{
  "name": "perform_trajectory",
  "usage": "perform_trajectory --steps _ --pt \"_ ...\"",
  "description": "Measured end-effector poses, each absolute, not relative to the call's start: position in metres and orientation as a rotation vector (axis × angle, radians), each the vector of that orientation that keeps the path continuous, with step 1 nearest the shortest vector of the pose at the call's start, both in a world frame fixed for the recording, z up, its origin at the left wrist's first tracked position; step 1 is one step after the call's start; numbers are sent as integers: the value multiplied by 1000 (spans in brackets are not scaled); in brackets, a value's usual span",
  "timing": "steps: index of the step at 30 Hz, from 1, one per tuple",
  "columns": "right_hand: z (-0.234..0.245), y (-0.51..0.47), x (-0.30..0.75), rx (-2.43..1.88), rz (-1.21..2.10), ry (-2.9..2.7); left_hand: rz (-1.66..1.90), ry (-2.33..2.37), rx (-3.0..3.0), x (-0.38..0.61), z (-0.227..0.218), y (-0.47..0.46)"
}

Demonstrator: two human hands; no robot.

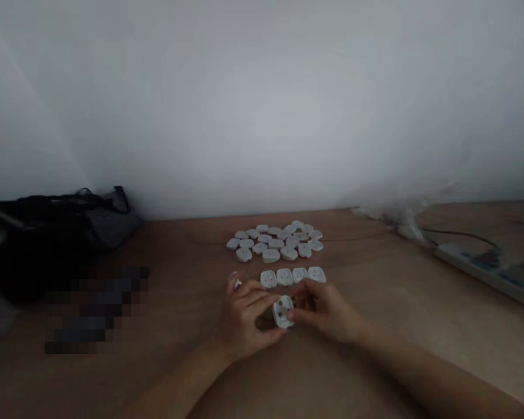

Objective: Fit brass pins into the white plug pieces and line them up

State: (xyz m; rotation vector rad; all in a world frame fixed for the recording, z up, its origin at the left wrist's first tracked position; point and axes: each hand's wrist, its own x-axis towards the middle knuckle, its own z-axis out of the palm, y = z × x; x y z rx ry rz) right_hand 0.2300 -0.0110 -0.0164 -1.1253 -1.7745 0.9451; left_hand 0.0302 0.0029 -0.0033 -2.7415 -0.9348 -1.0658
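Note:
My left hand [244,317] and my right hand [325,311] meet over the wooden table [375,349], both pinching one small white plug-shaped plastic piece [283,311] between their fingertips. Just beyond the hands lies a short row of several similar white pieces [292,276], face up. Farther back, near the wall, a loose pile of several more white pieces [276,241] is spread on the table.
A black bag [56,238] sits at the back left against the white wall. A blurred dark patch [96,308] lies on the table at left. At the right, a white power strip [484,262] with a cable and some clear plastic [402,218] rests near the wall.

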Motion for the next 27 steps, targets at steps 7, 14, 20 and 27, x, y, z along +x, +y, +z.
perform_trajectory --steps 7,14,20,27 --pt "-19 -9 233 -1040 1038 -1899 -1075 -863 -2744 33 -1 -1" --pt "-24 -8 229 -1117 1103 -1753 -1127 -849 -2757 34 -7 -2" --pt "-19 -9 232 -904 1222 -1687 -1163 -944 -2761 35 0 -3" --pt "-12 -10 231 -768 1227 -1780 -1132 -1115 -2787 34 2 -1"
